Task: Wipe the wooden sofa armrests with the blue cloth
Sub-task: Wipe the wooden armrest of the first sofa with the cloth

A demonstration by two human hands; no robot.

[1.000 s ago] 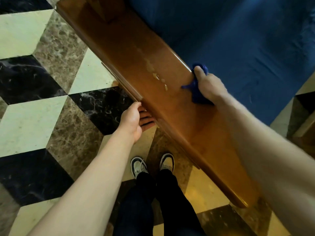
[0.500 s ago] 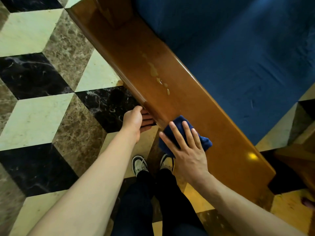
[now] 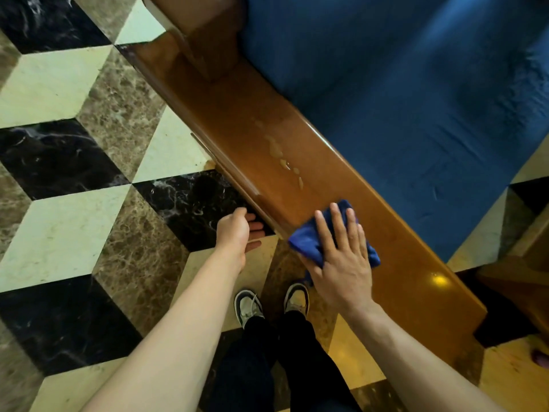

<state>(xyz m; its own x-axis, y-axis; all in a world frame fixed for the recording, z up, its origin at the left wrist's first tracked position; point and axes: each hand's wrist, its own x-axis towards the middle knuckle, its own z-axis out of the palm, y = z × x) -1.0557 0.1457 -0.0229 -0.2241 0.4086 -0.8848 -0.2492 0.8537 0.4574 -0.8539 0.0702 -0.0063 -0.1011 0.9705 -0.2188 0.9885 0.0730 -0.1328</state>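
Right hand (image 3: 341, 263) flat on blue cloth (image 3: 309, 239) (armrest (image 3: 401, 257) near edge)

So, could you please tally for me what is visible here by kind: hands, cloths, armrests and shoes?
Hands: 2, the left hand at the armrest's outer edge, the right hand flat on the cloth
Cloths: 1, the blue cloth
Armrests: 1, the wooden armrest
Shoes: 2, a left shoe and a right shoe
Total: 6
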